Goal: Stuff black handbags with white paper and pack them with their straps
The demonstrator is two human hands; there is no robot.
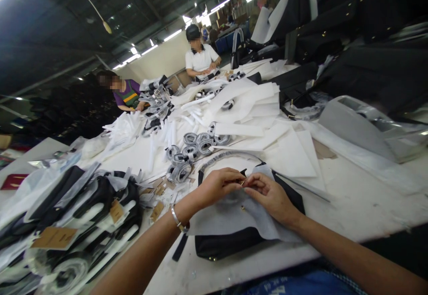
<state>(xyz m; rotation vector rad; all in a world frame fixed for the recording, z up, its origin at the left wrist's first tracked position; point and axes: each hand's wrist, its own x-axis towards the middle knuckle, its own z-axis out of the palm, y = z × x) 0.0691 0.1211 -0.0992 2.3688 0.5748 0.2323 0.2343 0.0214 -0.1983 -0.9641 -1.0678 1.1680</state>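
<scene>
At the counter's (351,206) near edge lies a soft black bag (234,243) under a limp grey fabric sheet (227,217); left hand (217,186) and right hand (269,195) meet above it, fingers pinched tight on a small brass fitting (242,182).

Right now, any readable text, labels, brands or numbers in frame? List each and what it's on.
No text can be read.
Brown hang tags on the bagged black bags: blank or too blurred to tell.
White marks on the blue cloth at the bottom edge: too blurred.
Gold fitting pinched between left hand and right hand: too small to tell.
</scene>
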